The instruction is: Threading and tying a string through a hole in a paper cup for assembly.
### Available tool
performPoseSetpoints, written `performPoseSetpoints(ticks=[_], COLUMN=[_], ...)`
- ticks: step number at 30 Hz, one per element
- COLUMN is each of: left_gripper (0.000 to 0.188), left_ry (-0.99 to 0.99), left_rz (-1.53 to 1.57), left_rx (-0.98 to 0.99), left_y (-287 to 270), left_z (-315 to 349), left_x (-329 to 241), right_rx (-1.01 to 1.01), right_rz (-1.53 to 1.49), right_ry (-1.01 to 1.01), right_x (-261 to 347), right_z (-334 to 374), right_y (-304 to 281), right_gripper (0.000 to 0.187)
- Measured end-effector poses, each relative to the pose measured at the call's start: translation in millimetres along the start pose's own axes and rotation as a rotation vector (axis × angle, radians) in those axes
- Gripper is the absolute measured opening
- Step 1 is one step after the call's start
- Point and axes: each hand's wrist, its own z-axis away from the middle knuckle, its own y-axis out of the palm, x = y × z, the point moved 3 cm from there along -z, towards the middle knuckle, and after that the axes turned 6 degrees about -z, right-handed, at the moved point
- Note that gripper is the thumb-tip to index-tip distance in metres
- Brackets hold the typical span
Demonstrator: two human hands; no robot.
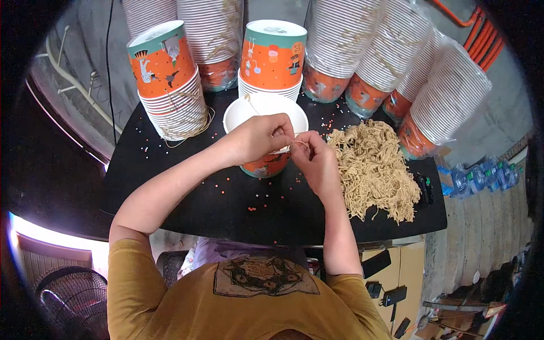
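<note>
— While you're pinching like that, what have you got?

— A thin tan cord [298, 137], pulled short between my two hands right over the near rim of the white-lined, orange printed paper bucket [265, 113]. My left hand [258, 137] is closed with fingertips nipped on one end; my right hand [314, 158] is curled, thumb and forefinger gripping the other. The bucket stands at the middle of the round black tabletop [226, 204], just at twelve o'clock from my knuckles.

— How does the cord behave?

— I'd judge it weightless and limp, a bit fuzzy, so it won't slip but it will sag and tangle. Best taken near its ends with fingertips. The bucket is light, thin-walled card; it would dent if squeezed, so I'd steady it by the rim.

— And around you?

— At three o'clock, touching my right wrist's side, lies a loose heap of tan cords [374, 167]. At ten o'clock is a stack of orange printed buckets [170, 85] with cords hanging off it; at twelve, another short stack [272, 56]. Behind, from eleven to two o'clock, lean plastic-wrapped sleeves of nested buckets [396, 62]. Small red specks [249, 208] dot the tabletop at six o'clock.
</note>
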Motion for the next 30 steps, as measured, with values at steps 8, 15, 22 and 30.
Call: performPoseSetpoints(ticks=[8, 15, 22, 30], left_gripper=[0.010, 0.013, 0.019, 0.021], left_ry=[0.094, 0.066, 0.079, 0.069], left_rz=[-0.035, 0.073, 0.106, 0.071], left_rx=[-0.123, -0.121, -0.101, -0.109], left_y=[3.7, 3.5, 3.8, 4.1], left_z=[4.6, 5.9, 3.1, 1.8], left_x=[-5.4, -2.4, 1.3, -1.0], right_rx=[0.004, 0.003, -0.013, -0.008], right_rz=[0.013, 0.007, -0.031, -0.080], right_ry=[0.019, 0.037, 0.040, 0.033], right_x=[3.7, 5.5, 5.8, 1.3], right_z=[0.5, 1.4, 1.9, 2.1], right_y=[-1.0, -0.7, 0.3, 1.4], right_gripper=[0.012, 0.012, 0.010, 0.009])
